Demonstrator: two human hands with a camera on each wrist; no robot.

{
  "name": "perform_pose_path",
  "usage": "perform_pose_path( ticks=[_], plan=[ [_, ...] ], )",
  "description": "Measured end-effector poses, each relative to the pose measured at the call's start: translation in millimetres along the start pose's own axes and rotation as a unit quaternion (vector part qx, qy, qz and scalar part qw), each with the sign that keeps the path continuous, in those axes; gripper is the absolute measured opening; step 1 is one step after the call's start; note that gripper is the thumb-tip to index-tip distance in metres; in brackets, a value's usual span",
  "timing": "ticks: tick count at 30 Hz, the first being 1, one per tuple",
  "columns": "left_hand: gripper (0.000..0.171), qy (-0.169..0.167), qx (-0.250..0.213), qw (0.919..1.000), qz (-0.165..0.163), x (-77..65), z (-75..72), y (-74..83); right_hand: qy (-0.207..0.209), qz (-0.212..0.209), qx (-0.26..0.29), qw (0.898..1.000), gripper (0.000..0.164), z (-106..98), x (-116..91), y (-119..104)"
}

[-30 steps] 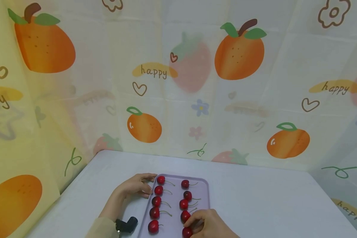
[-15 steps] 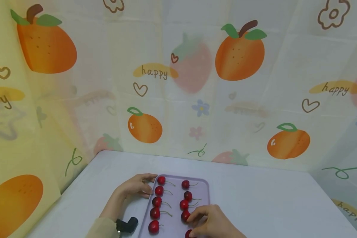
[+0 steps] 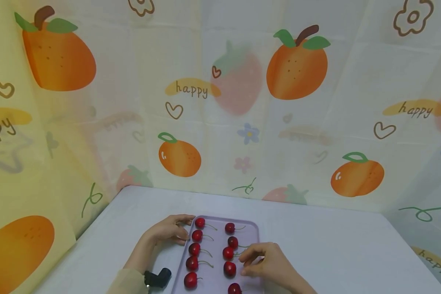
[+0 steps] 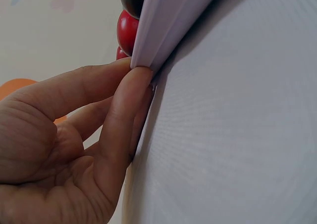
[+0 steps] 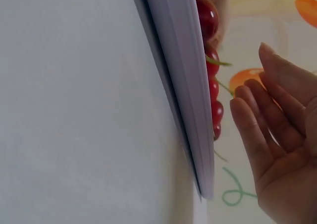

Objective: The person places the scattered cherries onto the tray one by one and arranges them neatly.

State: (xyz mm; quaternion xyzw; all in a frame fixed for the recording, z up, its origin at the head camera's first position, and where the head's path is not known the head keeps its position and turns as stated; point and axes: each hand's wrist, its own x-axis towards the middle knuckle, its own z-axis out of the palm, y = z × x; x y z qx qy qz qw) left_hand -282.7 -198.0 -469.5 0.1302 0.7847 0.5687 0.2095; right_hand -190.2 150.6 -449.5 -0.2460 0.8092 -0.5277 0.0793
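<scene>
A pale purple tray (image 3: 212,281) bears two columns of red cherries with green stems. At its far left corner my left hand (image 3: 168,229) pinches the rim, and the left wrist view shows thumb and forefinger at the tray edge (image 4: 171,23). My right hand (image 3: 264,261) hovers over the tray's right side, fingers loosely bent. Its fingertips are just right of a cherry (image 3: 229,269) in the right column. Nothing lies between thumb and fingers in the right wrist view (image 5: 297,169). A nearer cherry (image 3: 234,288) is partly cut off by the frame's bottom edge.
The tray lies on a white table (image 3: 316,245). Behind and beside it hangs a fruit-patterned cloth (image 3: 220,134). A black device (image 3: 158,277) is strapped to my left wrist. The left column's nearest cherry (image 3: 190,280) stands slightly apart from the others.
My right hand has let go of the nearest right-column cherry, which now sits slightly farther right and nearer me. The hand has risen away and right. My left hand has stayed at the tray.
</scene>
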Motion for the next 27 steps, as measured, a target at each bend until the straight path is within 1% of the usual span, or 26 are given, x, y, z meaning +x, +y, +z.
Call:
perform_pose_path(
  ticks=[4,8,10,13,16,18,22,24,27],
  plan=[
    [0.068,0.001,-0.002,1.0,-0.003,0.6,0.9,0.7,0.026,0.019,-0.022,0.999,0.019,-8.1,0.3,-1.3],
    [0.069,0.001,-0.003,1.0,-0.006,0.8,1.4,0.8,0.077,0.032,-0.054,0.995,0.018,-16.3,1.2,-1.9],
    [0.069,0.001,-0.003,1.0,-0.005,0.7,1.5,1.0,0.112,0.041,-0.062,0.991,0.017,-20.6,1.7,-1.6],
    [0.069,-0.001,0.0,1.0,-0.003,0.4,1.7,1.6,0.169,0.05,-0.058,0.983,0.019,-27.6,2.3,0.8],
    [0.069,-0.002,0.003,1.0,-0.001,0.0,2.6,2.1,0.215,0.049,-0.058,0.974,0.023,-35.3,1.6,5.6],
    [0.069,-0.001,0.006,1.0,-0.003,-0.7,3.2,2.7,0.24,0.044,-0.073,0.967,0.026,-40.5,0.9,9.4],
    [0.069,0.005,0.019,0.9998,-0.01,-1.8,4.4,4.6,0.269,0.039,-0.127,0.954,0.032,-51.4,-0.6,15.5],
    [0.069,0.009,0.026,0.9995,-0.014,-2.1,4.7,5.3,0.271,0.047,-0.15,0.95,0.037,-56.7,-1.5,17.5],
    [0.069,0.018,0.031,0.9991,-0.021,-3.0,5.0,6.8,0.267,0.063,-0.174,0.946,0.043,-63.9,-3.1,18.7]
  ],
)
